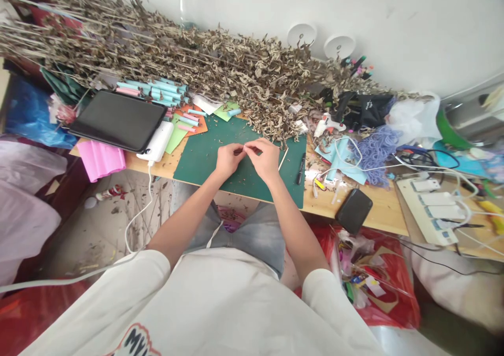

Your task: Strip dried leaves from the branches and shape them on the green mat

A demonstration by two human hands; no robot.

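Well, grn mat (205,154) under L+R fingers (253,147)

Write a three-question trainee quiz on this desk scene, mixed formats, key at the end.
1. True or false: the fingertips of the left hand and the right hand are close together over the green mat.
2. Which of these lies on the mat?
A) the glue gun
B) the black pen
C) the purple yarn
3. Fill in, from the person's side: the large flat black device lies to the ____ of the mat.

Key: 1. True. 2. B. 3. left.
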